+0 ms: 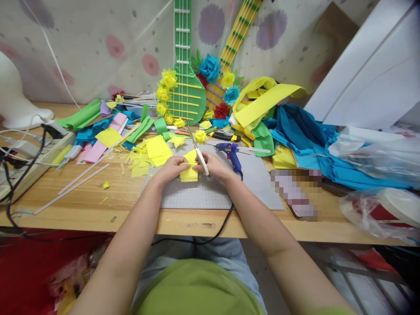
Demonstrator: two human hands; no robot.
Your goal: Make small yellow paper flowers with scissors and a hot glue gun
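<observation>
Over the grey cutting mat (pixel 259 188), my left hand (pixel 171 169) pinches a small yellow paper piece (pixel 189 175) by its left edge. White-handled scissors (pixel 202 162) are in my right hand (pixel 215 166), blades pointing up and away from me. The fingers of that hand also meet the paper's right side; whether they grip it too, I cannot tell. Left of the paper lies a stack of yellow paper squares (pixel 159 151), with loose yellow scraps (pixel 139 164) beside it. A blue glue gun (pixel 233 158) rests right of my right hand. Yellow paper flowers (pixel 201 136) lie beyond the scissors.
Against the wall lean a green paper guitar (pixel 193 105) and a yellow one (pixel 226 54), both with paper flowers. Blue paper (pixel 305 140) is heaped at right, near a plastic-wrapped tub (pixel 390 210). A power strip (pixel 36 166) stands at left. The glue gun's cord (pixel 226 221) crosses the front edge.
</observation>
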